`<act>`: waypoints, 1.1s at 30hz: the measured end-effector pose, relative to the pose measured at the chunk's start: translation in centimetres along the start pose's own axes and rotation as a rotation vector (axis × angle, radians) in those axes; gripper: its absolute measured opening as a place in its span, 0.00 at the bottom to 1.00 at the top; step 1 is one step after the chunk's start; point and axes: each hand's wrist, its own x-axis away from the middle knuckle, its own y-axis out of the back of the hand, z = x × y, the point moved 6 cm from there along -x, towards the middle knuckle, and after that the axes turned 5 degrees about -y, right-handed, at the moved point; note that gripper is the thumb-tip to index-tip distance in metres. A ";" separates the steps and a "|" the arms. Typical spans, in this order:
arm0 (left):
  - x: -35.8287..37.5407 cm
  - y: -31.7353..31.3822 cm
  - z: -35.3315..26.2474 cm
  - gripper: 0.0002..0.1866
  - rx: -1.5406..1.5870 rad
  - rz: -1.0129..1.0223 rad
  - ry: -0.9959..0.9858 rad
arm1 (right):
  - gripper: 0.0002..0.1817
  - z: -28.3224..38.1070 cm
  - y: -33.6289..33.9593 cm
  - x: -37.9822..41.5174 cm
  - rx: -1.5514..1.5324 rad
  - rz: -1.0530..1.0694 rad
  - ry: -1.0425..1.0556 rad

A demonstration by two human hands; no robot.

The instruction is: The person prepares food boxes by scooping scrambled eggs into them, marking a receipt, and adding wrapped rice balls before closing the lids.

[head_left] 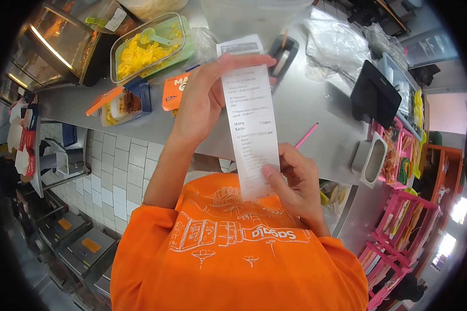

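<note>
A long printed paper receipt (250,119) hangs upright in front of the orange shirt. Near its top, my left hand (205,96) has a finger laid across the front, with the thumb side hidden behind the paper. My right hand (297,189) pinches the lower right edge, thumb in front and fingers behind. Beyond the left hand, an orange box (172,94) is partly covered by the wrist. Farther left stands an open food box (122,108) with food inside. A pink pen or stick (306,135) lies right of the receipt.
A clear container of yellow food (146,52) with a green spoon sits at the back left of the metal counter (202,146). Plastic bags (337,44), a black tablet (376,93), a metal pan (369,159) and pink baskets (407,223) are on the right.
</note>
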 end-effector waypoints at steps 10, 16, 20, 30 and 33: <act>3.0 14.5 -4.6 0.29 -0.186 -0.470 -0.441 | 0.14 7.8 -0.6 -11.3 0.797 0.114 0.469; 9.5 21.6 -7.5 0.27 -0.319 -0.583 -0.508 | 0.15 14.7 0.6 -34.4 1.035 0.081 0.394; 13.9 23.8 -6.9 0.27 -0.448 -0.732 -0.401 | 0.21 0.8 1.2 -49.8 1.593 0.651 0.156; 20.5 27.4 -2.2 0.24 -0.539 -1.036 -0.165 | 0.19 -6.4 4.4 -48.6 1.347 0.867 0.171; 18.8 27.1 -2.5 0.22 -0.596 -0.888 -0.204 | 0.19 0.7 2.6 -46.2 1.246 0.608 -0.074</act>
